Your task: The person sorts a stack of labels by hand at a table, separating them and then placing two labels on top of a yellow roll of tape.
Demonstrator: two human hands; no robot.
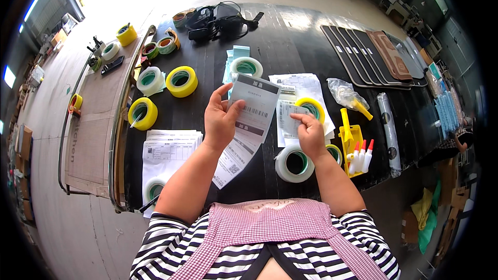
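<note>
In front of my chest, my left hand (222, 118) is closed on a fanned bundle of shipping labels (254, 106), its thumb lying over their front. The lower labels of the bundle hang down toward the table edge. To the right, my right hand (310, 134) pinches a smaller printed label (288, 119) by its right side. That label is held over white printed sheets (306, 83) and beside a yellow tape roll (311, 106). Below the right hand lies a clear tape roll (293, 163). Another clear tape roll (246, 66) sits beyond the bundle on pale blue slips (238, 51).
More printed sheets (167, 148) lie at left, near several yellow and clear tape rolls (182, 81). A yellow tray (353, 135) with red-tipped white bottles stands at right, beside a plastic-wrapped roll (389, 135). Black headsets (223, 23) and dark flat boards (347, 54) occupy the far side.
</note>
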